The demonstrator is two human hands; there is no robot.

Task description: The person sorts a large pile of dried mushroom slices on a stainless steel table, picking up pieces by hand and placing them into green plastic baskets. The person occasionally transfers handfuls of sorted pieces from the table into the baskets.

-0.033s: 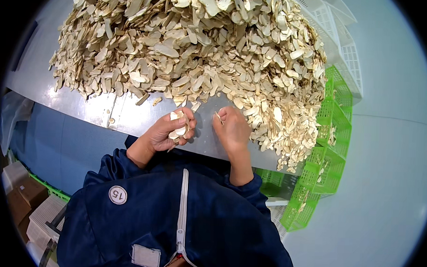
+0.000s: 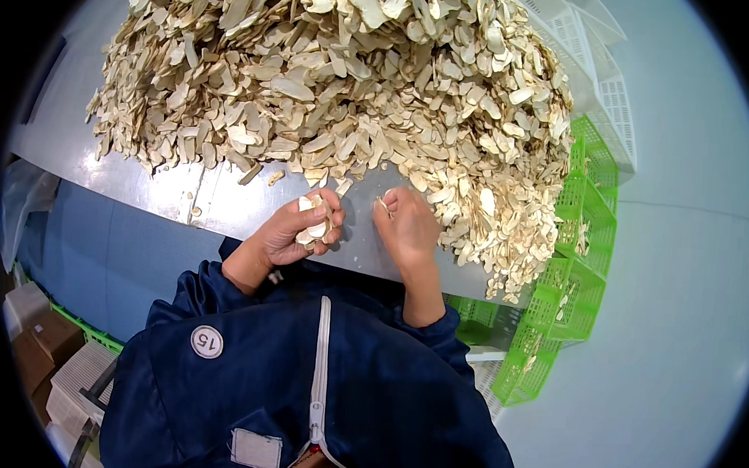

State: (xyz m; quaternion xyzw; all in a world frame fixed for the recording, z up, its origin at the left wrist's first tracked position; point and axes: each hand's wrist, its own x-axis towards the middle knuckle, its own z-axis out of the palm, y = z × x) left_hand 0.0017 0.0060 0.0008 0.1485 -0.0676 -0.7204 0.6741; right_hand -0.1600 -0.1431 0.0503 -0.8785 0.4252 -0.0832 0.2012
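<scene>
A large heap of thin, pale dried slices (image 2: 313, 108) covers most of the metal table (image 2: 235, 200). My left hand (image 2: 296, 229) is closed around a small bunch of cream slices (image 2: 313, 219), just off the near edge of the heap. To its right, my right hand (image 2: 408, 227) is pinched, with the edge of one slice (image 2: 382, 205) showing between thumb and forefinger. The hands are apart, both over the table's near edge. A small pale slice (image 2: 275, 276) shows below my left wrist, against the dark clothing.
Smaller, whiter pieces (image 2: 498, 246) lie at the heap's right end. Green perforated baskets (image 2: 585, 217) line the table's right side, some holding slices. White crates (image 2: 598, 85) stand behind them. Cardboard boxes (image 2: 53, 334) and a clear plastic bag (image 2: 29, 201) are at the left.
A slice that hung under my left hand has dropped down and leftward, to below the wrist. Both hands stay nearly in place.
</scene>
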